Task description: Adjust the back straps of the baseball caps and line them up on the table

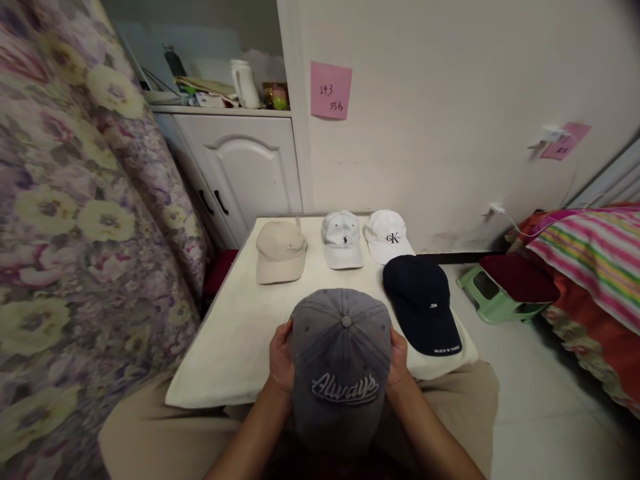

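Note:
A grey baseball cap [345,353] with "Always" stitched on its front is held up between my two hands, its brim toward me. My left hand [281,357] grips the cap's left side, and my right hand [398,357] grips the right side; the fingertips are partly hidden by the cap. Beyond it on the table lie a beige cap [280,250], a pale grey-white cap [343,239] with a small dark emblem, and a white cap [387,235] marked "CK". A navy cap [420,300] sits at the right edge, its brim pointing toward me.
The caps rest on a small cream-covered table [225,333] against the wall. A floral curtain [75,267] hangs at the left beside a white cabinet [250,167]. To the right stand a green stool [485,293] and a bed with a striped cover [595,260].

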A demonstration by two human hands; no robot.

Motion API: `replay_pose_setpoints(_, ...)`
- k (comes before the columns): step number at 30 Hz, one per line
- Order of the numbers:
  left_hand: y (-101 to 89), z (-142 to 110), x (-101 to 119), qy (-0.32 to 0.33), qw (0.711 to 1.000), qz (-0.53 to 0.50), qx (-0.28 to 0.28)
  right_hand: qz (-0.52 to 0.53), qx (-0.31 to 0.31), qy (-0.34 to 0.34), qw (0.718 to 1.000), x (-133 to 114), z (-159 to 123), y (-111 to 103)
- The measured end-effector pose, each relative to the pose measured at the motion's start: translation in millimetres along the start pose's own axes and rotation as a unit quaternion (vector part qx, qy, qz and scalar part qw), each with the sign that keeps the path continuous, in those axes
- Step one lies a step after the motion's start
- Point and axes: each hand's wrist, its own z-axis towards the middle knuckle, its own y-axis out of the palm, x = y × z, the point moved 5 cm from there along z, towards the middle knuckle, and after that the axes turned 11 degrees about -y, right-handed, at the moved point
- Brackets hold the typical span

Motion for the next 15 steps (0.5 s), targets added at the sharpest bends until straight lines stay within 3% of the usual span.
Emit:
replay_pose_setpoints(6,-4.7,-8,-9,0.012,1.0,-0.021,0.004,0.015,0.028,-0.014,0.999,3,4,5)
replay_pose_setpoints(11,-10.3,-9,-9,0.007,0.991,-0.039,0.126,-0.001,0.014,-0.004,1.0,9,1,8)
replay_pose_setpoints(15,-7.1,-9,-9,-0.001,0.983,-0.052,0.175,-0.038,-0.017,0.032,0.999,15,-9,1)
